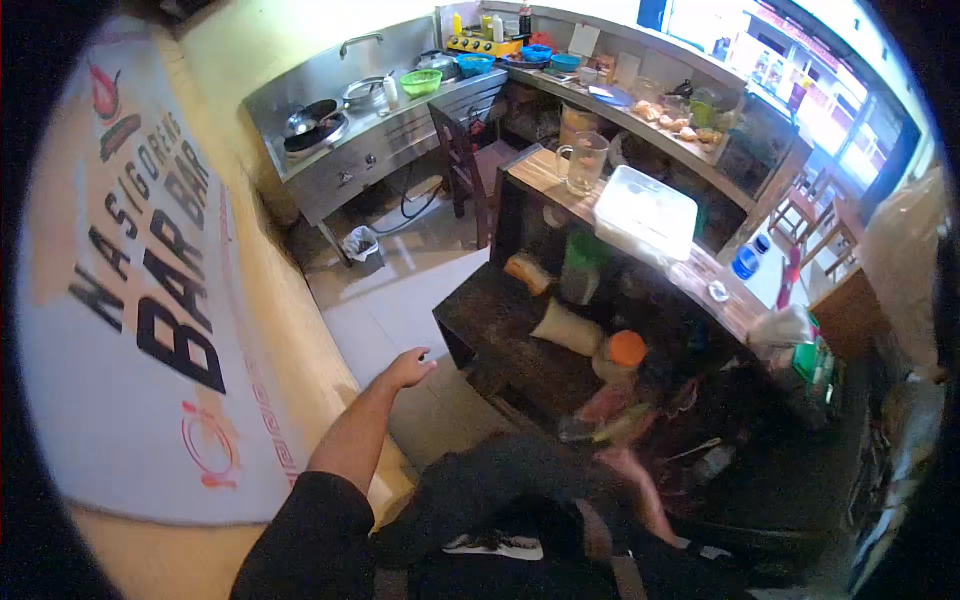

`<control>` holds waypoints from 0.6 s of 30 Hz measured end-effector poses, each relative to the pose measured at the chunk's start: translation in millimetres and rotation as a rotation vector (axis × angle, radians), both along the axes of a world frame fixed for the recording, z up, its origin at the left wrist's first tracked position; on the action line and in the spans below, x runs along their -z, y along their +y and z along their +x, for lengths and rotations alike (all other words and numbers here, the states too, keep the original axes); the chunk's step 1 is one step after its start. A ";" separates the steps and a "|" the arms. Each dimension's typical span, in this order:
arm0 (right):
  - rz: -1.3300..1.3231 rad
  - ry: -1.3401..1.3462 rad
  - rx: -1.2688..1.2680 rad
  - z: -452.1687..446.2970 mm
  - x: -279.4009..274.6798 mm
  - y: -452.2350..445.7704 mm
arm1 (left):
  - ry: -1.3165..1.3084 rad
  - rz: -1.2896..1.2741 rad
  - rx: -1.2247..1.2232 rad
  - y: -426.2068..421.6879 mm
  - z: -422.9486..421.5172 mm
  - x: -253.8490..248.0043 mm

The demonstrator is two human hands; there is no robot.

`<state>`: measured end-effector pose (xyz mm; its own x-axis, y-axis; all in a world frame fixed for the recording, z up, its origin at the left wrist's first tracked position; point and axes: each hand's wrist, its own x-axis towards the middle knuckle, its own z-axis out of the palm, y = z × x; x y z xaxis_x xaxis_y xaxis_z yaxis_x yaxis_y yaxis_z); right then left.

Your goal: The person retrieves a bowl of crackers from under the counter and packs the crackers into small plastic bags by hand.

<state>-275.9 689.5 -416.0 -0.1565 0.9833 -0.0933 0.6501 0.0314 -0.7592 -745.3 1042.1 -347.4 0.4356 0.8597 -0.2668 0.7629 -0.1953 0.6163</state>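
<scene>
My left hand (410, 368) is held out over the floor, left of the dark wooden shelf (480, 320), with nothing visible in it; its fingers look loosely curled, and their exact pose is unclear. Low at the shelf, my right hand (622, 462) is blurred and touches or holds a reddish and yellow-green packet (625, 424); the grip cannot be made out. Just above it lies a container with an orange lid (627, 348), beside a pale bag (567, 328). A green-topped container (583, 268) stands farther back on the shelf.
On the counter above stand a glass mug (583, 165), a white-lidded box (646, 212) and a blue-labelled bottle (748, 258). A steel sink unit (330, 185) and a chair (460, 160) are behind. A large banner (150, 270) lines the left. A small bin (363, 250) is on the floor.
</scene>
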 end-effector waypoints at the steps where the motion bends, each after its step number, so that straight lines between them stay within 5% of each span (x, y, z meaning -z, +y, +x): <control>1: -0.224 0.098 0.102 -14.2 -40.5 46.2 | 0.027 -0.017 0.022 4.5 -10.0 1.6; 2: -0.423 0.170 0.220 -30.1 -85.5 93.6 | 0.055 -0.024 0.046 9.2 -24.1 9.6; 5: -0.448 -0.029 0.151 -89.6 -162.7 220.4 | 0.153 -0.336 0.089 15.5 -85.4 28.9; 12: -0.139 0.013 -0.123 -227.1 -215.4 432.2 | 0.352 -0.714 -0.105 83.9 -238.4 83.9; 15: -0.195 0.013 -0.102 -265.5 -188.2 484.0 | 0.437 -0.769 -0.099 156.8 -275.2 76.0; 18: -0.339 0.033 0.070 -288.9 -139.4 503.8 | 0.399 -0.429 -0.062 264.8 -294.5 69.5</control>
